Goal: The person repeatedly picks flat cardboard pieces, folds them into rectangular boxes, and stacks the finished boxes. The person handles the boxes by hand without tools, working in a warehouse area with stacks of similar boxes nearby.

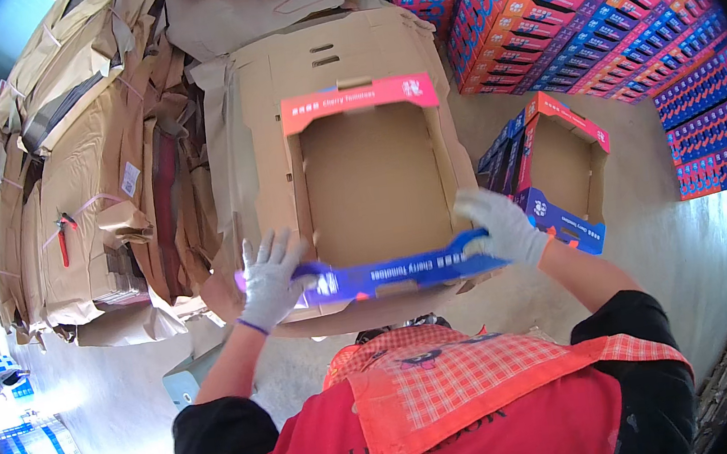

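Left hand: gloved left hand point(268, 279), fingers spread open and pressed flat against the blue near wall's left end of the tray box point(374, 189).
Right hand: gloved right hand point(501, 226), fingers curled closed over the same blue wall's right end.
Tray box: open cardboard tray, red far wall, blue near wall, held between both hands above a stack of flat cardboard blanks point(262, 103).
Finished tray: second folded tray point(564, 171) just right of the right hand, tilted on the floor point(682, 233).
Background: stacked red and blue cartons point(591, 8) upper right; paper-wrapped bundles point(84, 170) left.
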`<state>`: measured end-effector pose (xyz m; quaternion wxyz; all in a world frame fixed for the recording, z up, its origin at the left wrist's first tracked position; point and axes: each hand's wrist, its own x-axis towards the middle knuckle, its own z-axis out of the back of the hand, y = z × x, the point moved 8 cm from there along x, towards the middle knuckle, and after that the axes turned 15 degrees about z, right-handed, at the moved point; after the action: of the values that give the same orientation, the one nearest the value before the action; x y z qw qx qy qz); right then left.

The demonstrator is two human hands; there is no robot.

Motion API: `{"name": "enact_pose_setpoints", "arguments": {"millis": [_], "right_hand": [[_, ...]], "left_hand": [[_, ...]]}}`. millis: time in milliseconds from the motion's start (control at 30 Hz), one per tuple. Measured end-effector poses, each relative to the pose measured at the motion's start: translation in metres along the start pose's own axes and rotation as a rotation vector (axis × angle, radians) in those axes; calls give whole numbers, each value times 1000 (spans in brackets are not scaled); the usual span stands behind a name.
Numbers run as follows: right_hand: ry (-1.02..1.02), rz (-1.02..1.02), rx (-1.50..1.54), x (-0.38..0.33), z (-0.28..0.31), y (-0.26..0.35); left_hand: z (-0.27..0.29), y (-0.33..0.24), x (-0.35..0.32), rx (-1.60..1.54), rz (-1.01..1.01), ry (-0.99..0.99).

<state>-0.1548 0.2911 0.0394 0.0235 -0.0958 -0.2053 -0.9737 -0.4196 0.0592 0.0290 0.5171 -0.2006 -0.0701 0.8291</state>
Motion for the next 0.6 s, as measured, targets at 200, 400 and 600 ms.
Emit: {"name": "enact_pose_setpoints", "arguments": {"millis": [200, 400, 600], "right_hand": [[-793, -738, 1055, -22, -92, -81], [-631, -573, 1196, 15, 23, -83], [-277, -182, 15, 120, 188, 64]], "left_hand": [[-91, 27, 20, -1865, 561, 5], [-130, -4, 25, -2325, 526, -2], [-196, -123, 50, -2563, 598, 719]]}}
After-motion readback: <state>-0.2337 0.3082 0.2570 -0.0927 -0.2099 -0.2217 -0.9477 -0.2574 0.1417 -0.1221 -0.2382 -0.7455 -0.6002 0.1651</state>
